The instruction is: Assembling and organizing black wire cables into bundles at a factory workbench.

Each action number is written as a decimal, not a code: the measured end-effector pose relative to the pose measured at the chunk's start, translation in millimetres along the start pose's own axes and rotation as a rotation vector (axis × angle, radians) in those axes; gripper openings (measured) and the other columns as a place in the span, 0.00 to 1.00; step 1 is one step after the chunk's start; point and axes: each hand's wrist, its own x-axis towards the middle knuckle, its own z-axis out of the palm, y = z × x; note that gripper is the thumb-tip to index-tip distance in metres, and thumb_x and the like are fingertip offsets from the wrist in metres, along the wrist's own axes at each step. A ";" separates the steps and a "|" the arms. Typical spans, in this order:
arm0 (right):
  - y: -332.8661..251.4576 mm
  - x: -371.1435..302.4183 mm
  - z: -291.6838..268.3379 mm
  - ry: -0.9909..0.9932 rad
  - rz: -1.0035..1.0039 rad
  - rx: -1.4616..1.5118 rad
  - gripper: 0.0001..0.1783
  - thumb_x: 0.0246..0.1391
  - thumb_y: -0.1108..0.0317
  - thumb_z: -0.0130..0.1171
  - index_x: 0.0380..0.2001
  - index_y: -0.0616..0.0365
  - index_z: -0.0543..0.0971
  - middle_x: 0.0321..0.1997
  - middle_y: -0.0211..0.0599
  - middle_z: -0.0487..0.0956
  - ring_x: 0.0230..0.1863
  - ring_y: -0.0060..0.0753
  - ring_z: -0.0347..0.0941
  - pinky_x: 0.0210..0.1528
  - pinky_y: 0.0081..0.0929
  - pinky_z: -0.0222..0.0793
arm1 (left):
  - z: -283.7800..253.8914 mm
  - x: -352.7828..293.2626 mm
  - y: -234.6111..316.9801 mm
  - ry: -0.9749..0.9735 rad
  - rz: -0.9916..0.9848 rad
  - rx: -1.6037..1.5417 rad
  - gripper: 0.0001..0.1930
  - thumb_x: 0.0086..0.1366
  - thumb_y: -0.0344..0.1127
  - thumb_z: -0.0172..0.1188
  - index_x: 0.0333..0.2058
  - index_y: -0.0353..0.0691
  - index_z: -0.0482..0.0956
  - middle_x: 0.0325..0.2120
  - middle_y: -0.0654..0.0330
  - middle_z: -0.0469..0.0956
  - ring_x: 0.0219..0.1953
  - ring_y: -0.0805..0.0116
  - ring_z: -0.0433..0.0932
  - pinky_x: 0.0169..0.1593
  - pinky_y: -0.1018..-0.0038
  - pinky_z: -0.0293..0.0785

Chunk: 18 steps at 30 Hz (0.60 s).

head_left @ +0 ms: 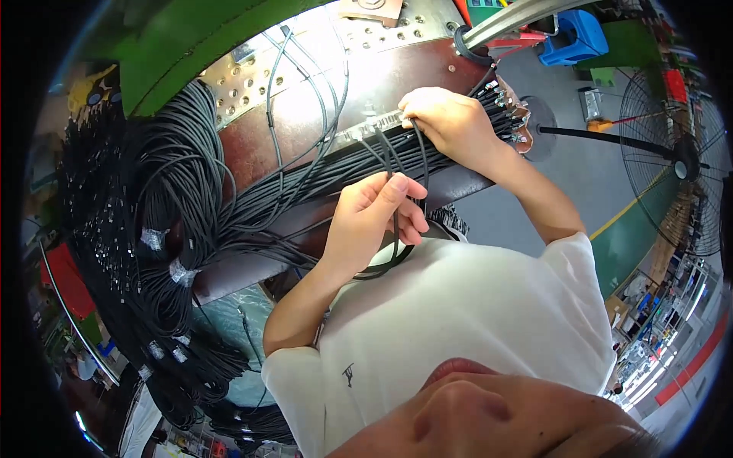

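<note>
My left hand (374,217) is curled loosely round a black cable (395,221), which bends down in a loop in front of my shirt. Farther up and to the right, my right hand (452,126) pinches the end of a black cable at the right end of a narrow, shiny metal strip (366,130). What exactly sits between those fingertips is hidden. A few cables rise from the left hand toward the strip. Just below the strip, a thick bundle of black cables (328,172) runs across the dark red-brown work surface (248,153), its metal-tipped ends lying near my right wrist.
Coiled black cables (179,137) hang in heavy bundles on the left. A green machine part (191,49) overhangs the far left, beside a perforated metal plate (237,95). On the right stand a black fan (679,160) and a blue stool (576,38).
</note>
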 end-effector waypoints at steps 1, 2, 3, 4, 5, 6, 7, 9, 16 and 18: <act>-0.1 -1.0 1.2 0.034 -0.019 -0.010 0.11 0.40 0.75 0.60 0.32 0.56 0.74 0.32 0.34 0.77 0.35 0.39 0.76 0.36 0.30 0.73 | 1.0 0.5 0.3 -0.015 -0.015 -0.007 0.19 0.70 0.45 0.46 0.35 0.31 0.73 0.21 0.55 0.77 0.19 0.72 0.76 0.25 0.79 0.72; 0.5 1.2 -0.3 0.020 -0.019 0.018 0.10 0.41 0.75 0.59 0.31 0.56 0.74 0.33 0.33 0.77 0.35 0.38 0.76 0.35 0.29 0.73 | 2.3 1.0 1.6 -0.017 -0.025 -0.011 0.19 0.70 0.45 0.45 0.35 0.31 0.73 0.21 0.55 0.77 0.19 0.72 0.76 0.25 0.79 0.72; -1.5 2.8 -2.4 0.018 -0.017 0.018 0.10 0.41 0.75 0.59 0.31 0.56 0.74 0.33 0.33 0.77 0.35 0.38 0.76 0.35 0.29 0.73 | 2.7 1.5 1.6 -0.018 -0.027 -0.012 0.19 0.70 0.45 0.45 0.35 0.31 0.73 0.21 0.55 0.77 0.19 0.72 0.76 0.25 0.79 0.72; -4.3 4.1 -4.3 -0.035 0.004 -0.020 0.10 0.42 0.75 0.59 0.32 0.57 0.74 0.34 0.35 0.78 0.37 0.39 0.76 0.37 0.29 0.74 | 2.6 2.0 1.5 -0.028 -0.036 -0.030 0.19 0.70 0.45 0.46 0.35 0.31 0.73 0.21 0.55 0.77 0.19 0.72 0.76 0.24 0.79 0.72; -6.4 4.4 -5.2 -0.087 0.025 -0.058 0.10 0.43 0.76 0.60 0.32 0.58 0.74 0.35 0.36 0.79 0.38 0.40 0.77 0.38 0.29 0.74 | 2.5 2.7 1.5 -0.039 -0.045 -0.047 0.19 0.70 0.44 0.46 0.36 0.31 0.73 0.21 0.55 0.77 0.19 0.72 0.76 0.24 0.79 0.72; -6.2 3.5 -3.7 -0.050 0.015 -0.050 0.10 0.42 0.75 0.60 0.32 0.58 0.75 0.35 0.36 0.78 0.38 0.40 0.77 0.38 0.30 0.74 | 1.3 4.2 0.7 -0.057 -0.045 -0.072 0.18 0.70 0.45 0.46 0.36 0.32 0.73 0.21 0.55 0.77 0.19 0.72 0.76 0.24 0.79 0.73; -4.2 3.7 -5.7 -0.047 0.016 -0.056 0.10 0.42 0.75 0.60 0.32 0.58 0.75 0.35 0.36 0.78 0.38 0.40 0.77 0.38 0.30 0.74 | 0.8 5.5 1.3 -0.062 -0.044 -0.069 0.18 0.70 0.45 0.46 0.36 0.32 0.73 0.21 0.55 0.77 0.19 0.72 0.76 0.24 0.79 0.73; -1.0 2.9 -13.0 -0.047 -0.063 -0.108 0.11 0.42 0.75 0.59 0.33 0.57 0.75 0.36 0.34 0.78 0.38 0.38 0.76 0.38 0.31 0.73 | 0.5 7.5 3.1 -0.081 -0.079 -0.098 0.18 0.70 0.45 0.46 0.36 0.32 0.73 0.21 0.55 0.77 0.19 0.72 0.76 0.24 0.79 0.73; -7.9 -1.2 -21.2 0.056 -0.087 -0.006 0.11 0.43 0.75 0.58 0.34 0.58 0.74 0.37 0.35 0.78 0.38 0.39 0.76 0.40 0.31 0.72 | 16.3 -2.6 24.3 -0.257 -0.163 0.287 0.19 0.69 0.42 0.48 0.40 0.29 0.76 0.25 0.54 0.80 0.24 0.72 0.78 0.31 0.79 0.74; 3.7 -11.1 -13.7 0.044 0.083 0.072 0.09 0.45 0.79 0.58 0.33 0.62 0.74 0.37 0.41 0.79 0.40 0.42 0.77 0.42 0.31 0.73 | 9.3 -7.6 31.3 -0.104 0.017 0.477 0.18 0.69 0.40 0.50 0.45 0.28 0.75 0.27 0.57 0.80 0.26 0.75 0.77 0.35 0.81 0.74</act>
